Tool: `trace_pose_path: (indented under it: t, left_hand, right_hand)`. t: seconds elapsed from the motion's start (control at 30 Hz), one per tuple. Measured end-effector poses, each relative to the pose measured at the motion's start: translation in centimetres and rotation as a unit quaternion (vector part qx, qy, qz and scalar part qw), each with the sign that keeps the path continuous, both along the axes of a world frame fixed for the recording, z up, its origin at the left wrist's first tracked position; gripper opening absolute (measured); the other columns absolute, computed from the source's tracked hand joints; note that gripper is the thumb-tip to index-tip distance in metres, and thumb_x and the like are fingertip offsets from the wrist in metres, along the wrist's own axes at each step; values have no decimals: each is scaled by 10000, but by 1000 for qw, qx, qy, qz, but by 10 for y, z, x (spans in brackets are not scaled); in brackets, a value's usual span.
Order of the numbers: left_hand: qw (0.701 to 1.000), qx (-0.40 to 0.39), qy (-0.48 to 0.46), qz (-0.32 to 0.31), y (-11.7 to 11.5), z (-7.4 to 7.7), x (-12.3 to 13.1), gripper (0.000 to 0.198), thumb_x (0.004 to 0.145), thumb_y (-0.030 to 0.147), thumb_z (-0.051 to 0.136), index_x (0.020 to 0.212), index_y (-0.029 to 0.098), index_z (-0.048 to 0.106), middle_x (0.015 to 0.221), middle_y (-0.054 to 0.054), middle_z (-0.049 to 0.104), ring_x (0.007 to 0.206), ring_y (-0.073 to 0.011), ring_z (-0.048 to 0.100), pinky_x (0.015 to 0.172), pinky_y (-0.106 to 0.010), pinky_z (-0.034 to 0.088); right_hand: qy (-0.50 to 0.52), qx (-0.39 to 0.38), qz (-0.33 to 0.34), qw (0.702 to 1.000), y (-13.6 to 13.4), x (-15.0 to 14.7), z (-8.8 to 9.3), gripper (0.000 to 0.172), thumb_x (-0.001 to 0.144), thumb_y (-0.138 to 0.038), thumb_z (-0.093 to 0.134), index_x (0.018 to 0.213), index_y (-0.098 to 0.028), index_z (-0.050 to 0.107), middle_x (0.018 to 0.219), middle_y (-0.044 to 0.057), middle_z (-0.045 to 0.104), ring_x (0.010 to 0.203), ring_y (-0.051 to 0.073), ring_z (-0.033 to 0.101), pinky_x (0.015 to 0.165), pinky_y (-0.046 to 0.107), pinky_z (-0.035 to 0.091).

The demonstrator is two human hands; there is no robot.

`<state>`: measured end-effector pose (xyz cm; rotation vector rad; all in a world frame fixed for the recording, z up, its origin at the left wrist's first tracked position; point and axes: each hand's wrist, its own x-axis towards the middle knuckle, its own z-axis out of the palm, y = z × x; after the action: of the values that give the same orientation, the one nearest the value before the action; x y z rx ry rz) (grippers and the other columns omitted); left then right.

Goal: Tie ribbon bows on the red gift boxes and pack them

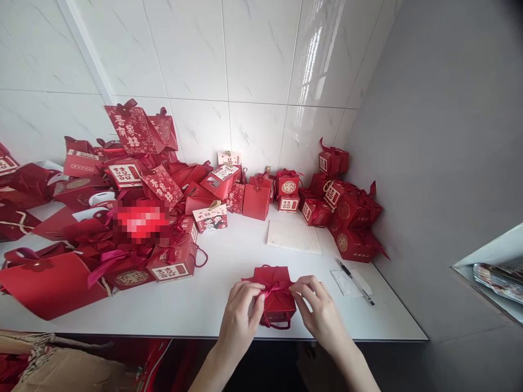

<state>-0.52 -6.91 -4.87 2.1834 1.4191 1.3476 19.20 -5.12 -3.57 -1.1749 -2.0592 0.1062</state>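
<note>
A small red gift box [274,294] stands near the front edge of the white table [229,283], with a red ribbon bow on top and a cord handle hanging at its front. My left hand [241,316] pinches the left end of the ribbon [273,288]. My right hand [316,306] pinches its right end. Both hands have fingers closed on the ribbon, on either side of the box.
A big heap of red gift boxes and bags [122,218] fills the left and back of the table, with another pile [347,212] at the back right. A lined sheet of paper [294,237] and a pen [354,281] lie to the right. Tiled walls enclose the corner.
</note>
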Motion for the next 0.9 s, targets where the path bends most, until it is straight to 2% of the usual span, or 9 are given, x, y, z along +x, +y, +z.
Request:
trace_pose_path:
  t: [0.07, 0.23, 0.4, 0.53, 0.67, 0.8, 0.9]
  left_hand:
    - [1000, -6, 2, -6, 1, 0, 0, 110, 886, 136, 456, 849, 231, 497, 991, -27, 649, 990, -182, 568, 886, -340, 480]
    - [999, -37, -3, -32, 5, 2, 0, 107, 886, 163, 433, 814, 223, 484, 1195, -79, 611, 1173, -229, 506, 929, -402, 481]
    - [993, -104, -23, -55, 10, 4, -2, 130, 890, 184, 400, 797, 221, 483, 1336, -84, 534, 1304, -246, 405, 1006, -442, 426]
    - [979, -174, -65, -83, 15, 5, -6, 146, 887, 214, 395, 756, 221, 460, 1396, -67, 484, 1378, -263, 298, 1065, -479, 357]
    - [971, -192, -111, -92, 21, 4, -8, 156, 874, 232, 395, 722, 220, 433, 1389, -107, 485, 1385, -267, 280, 1097, -509, 293]
    - [973, -174, -148, -18, 23, 0, -5, 186, 864, 274, 412, 692, 217, 450, 1383, -120, 465, 1339, -287, 351, 1052, -505, 336]
    - [966, -184, -178, 33, 19, -3, 0, 206, 853, 311, 432, 673, 218, 468, 1218, -124, 558, 1235, -293, 462, 964, -462, 419]
  right_hand:
    - [35, -55, -19, 998, -4, -5, 2, 158, 931, -265, 404, 866, -217, 541, 791, 44, 585, 618, 151, 535, 581, 277, 477]
    - [100, -187, -71, 975, -10, -22, 7, 363, 908, -481, 401, 631, -246, 406, 514, -30, 465, 443, 142, 445, 433, 263, 377]
    - [166, -272, -103, 942, -6, -33, 5, 353, 820, -514, 479, 598, -251, 401, 486, -45, 364, 446, 146, 372, 456, 274, 299]
    - [229, -335, -57, 912, 2, -31, 3, 349, 778, -522, 494, 586, -241, 416, 497, -48, 345, 476, 135, 322, 482, 269, 277]
    - [306, -381, -1, 872, 8, -26, -1, 411, 730, -595, 535, 591, -226, 423, 540, -46, 353, 523, 127, 313, 512, 263, 275]
    - [389, -417, 39, 820, 8, -21, -3, 446, 708, -616, 592, 617, -212, 428, 607, -26, 419, 587, 133, 367, 566, 264, 315]
    - [445, -438, 66, 778, 5, -19, -4, 420, 716, -568, 636, 643, -208, 431, 655, -17, 464, 632, 139, 415, 629, 273, 362]
